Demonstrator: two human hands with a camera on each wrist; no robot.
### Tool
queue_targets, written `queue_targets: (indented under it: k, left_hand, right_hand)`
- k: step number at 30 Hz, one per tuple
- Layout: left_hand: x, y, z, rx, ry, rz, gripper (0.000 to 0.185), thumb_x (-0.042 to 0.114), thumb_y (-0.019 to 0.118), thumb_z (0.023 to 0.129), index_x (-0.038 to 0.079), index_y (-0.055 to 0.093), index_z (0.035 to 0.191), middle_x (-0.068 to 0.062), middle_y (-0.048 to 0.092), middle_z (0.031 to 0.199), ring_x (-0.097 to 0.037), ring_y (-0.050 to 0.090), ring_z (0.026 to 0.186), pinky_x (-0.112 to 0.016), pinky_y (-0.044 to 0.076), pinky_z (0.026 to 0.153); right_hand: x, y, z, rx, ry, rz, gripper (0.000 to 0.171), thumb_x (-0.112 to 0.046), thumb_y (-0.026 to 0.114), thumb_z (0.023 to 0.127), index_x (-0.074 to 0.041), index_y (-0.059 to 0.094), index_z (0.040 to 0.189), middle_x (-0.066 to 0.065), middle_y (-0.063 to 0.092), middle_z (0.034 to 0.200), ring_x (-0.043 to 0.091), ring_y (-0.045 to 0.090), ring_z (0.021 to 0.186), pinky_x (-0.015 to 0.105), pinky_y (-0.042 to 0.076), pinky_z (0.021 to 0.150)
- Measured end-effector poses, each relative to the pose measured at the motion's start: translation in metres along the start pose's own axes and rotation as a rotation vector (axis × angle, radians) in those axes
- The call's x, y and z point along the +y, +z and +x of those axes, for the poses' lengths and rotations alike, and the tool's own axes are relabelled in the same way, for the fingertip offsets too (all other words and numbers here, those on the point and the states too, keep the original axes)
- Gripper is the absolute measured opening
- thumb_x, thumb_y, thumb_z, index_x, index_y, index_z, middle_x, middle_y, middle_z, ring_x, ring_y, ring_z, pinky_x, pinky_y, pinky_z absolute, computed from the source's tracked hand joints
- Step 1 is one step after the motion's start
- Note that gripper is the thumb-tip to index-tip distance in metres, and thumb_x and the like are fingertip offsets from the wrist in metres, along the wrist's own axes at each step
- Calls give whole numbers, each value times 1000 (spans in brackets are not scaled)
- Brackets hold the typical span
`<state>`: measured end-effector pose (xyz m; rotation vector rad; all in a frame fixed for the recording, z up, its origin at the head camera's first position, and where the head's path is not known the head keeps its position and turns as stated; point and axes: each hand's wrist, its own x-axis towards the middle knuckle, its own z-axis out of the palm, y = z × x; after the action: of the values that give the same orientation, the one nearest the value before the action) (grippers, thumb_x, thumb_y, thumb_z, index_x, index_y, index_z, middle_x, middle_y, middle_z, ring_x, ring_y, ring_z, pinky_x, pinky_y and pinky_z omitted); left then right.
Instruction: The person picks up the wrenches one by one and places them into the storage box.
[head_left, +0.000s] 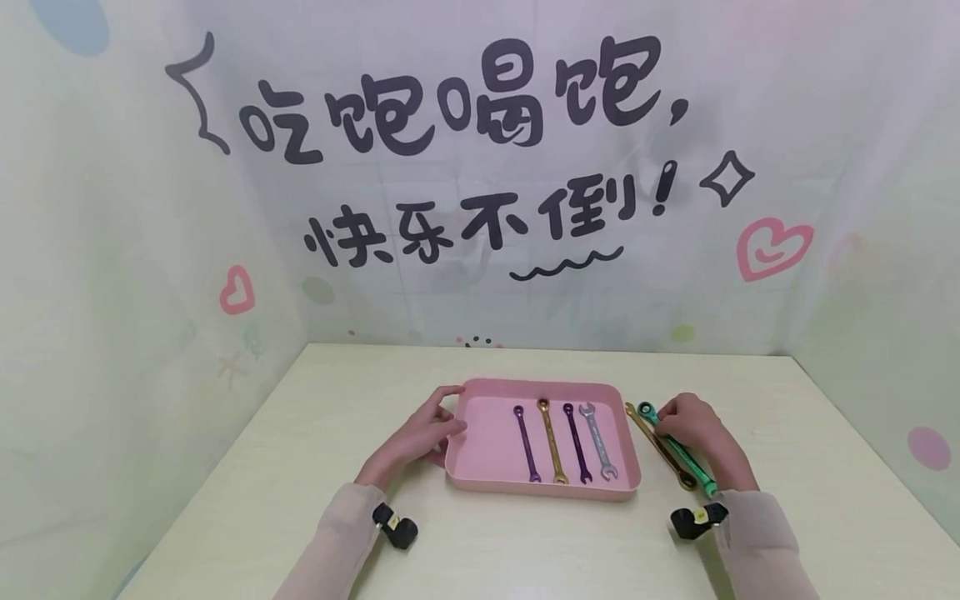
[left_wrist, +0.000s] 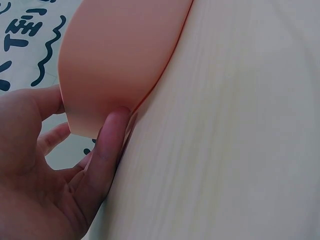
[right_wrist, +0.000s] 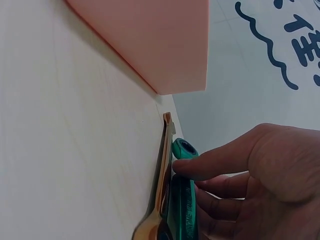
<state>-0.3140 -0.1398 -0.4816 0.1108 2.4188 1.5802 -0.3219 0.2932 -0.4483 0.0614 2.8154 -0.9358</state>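
Pale wood-grain table (head_left: 525,542) fills the lower view, closed in behind and at both sides by a soft printed backdrop (head_left: 480,208) with large dark Chinese lettering, pink hearts and pastel dots.

At the left, the left hand (head_left: 420,437) grips the left end of the pink tray (head_left: 540,487): in the left wrist view the thumb lies along the tray's outer wall where it meets the table, and the other fingers curl over the rim from the far side. The tray sits flat near the middle of the table. Inside it four wrenches lie side by side, pointing away from the person: a purple wrench (head_left: 527,444), a gold wrench (head_left: 551,441), a second purple wrench (head_left: 577,442) and a silver open-end wrench (head_left: 600,441).

Just right of the tray, on the bare table, a gold wrench outside the tray (head_left: 656,444) lies at a slant, with a green ratchet wrench (head_left: 678,454) touching its right side. The right hand (head_left: 697,433) rests over the green wrench, thumb pressed on it just below its ring head and fingers curled about the shaft; whether it is lifted off the table cannot be told.
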Motion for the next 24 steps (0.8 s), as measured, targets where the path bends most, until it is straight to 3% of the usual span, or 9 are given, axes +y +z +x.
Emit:
queue_targets:
  k: [7, 16, 24]
  left_hand:
    - [0, 0, 0, 2, 2, -2, 64, 24, 65, 99, 32, 37, 156, -12, 58, 112, -20, 61, 71, -29, 58, 51]
    - [1, 0, -1, 1, 9, 11, 64, 23, 65, 100, 31, 37, 156, -13, 59, 113, -20, 61, 71, -29, 58, 52]
    - [2, 1, -1, 4, 1, 6, 64, 24, 65, 100, 31, 37, 157, -13, 58, 113, -20, 61, 71, -29, 58, 52]
  right_hand:
    - [-2, -1, -1, -15, 4, 43, 21, -6, 68, 89, 10, 70, 103, 20, 67, 96, 22, 58, 79, 29, 49, 65]
    - [-4, -2, -2, -22, 7, 110, 23, -5, 68, 90, 11, 66, 107, 15, 62, 91, 21, 54, 78, 28, 45, 62]
    - [-5, -6, -3, -18, -14, 117, 30, -7, 68, 91, 13, 62, 113, 21, 62, 99, 24, 57, 84, 29, 48, 66]
